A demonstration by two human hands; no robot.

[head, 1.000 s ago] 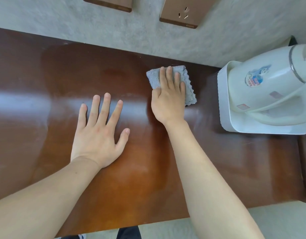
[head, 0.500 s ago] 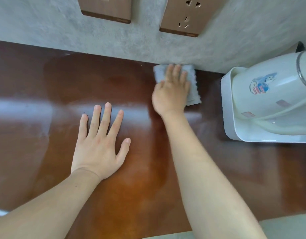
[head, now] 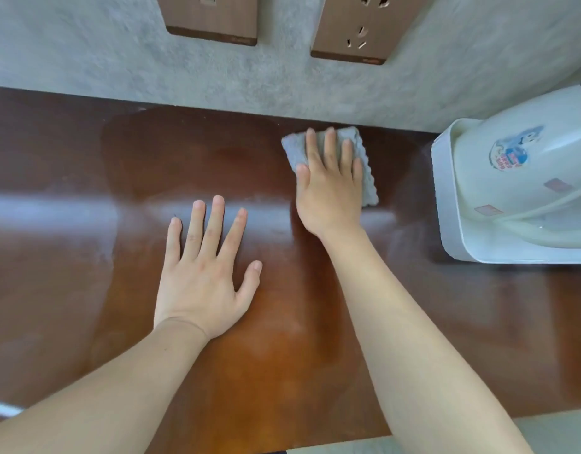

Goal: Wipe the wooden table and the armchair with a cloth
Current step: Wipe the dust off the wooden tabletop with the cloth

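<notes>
A glossy dark wooden table (head: pixel 86 257) fills the view and runs up against a grey wall. A folded grey cloth (head: pixel 364 158) lies flat near the table's back edge, right of centre. My right hand (head: pixel 330 185) presses on it with straight fingers and covers most of it. My left hand (head: pixel 205 273) rests flat on the bare wood nearer to me, fingers spread, holding nothing. The armchair is out of view.
A white electric kettle (head: pixel 525 178) lies tilted on a white tray (head: pixel 443 204) at the right, close to the cloth. Two brown wall plates (head: pixel 351 27) sit on the grey wall above the table. The table's front edge runs along the bottom right.
My right hand slid the cloth away from me towards the wall, then drew it back a little. My left hand stayed planted on the table.
</notes>
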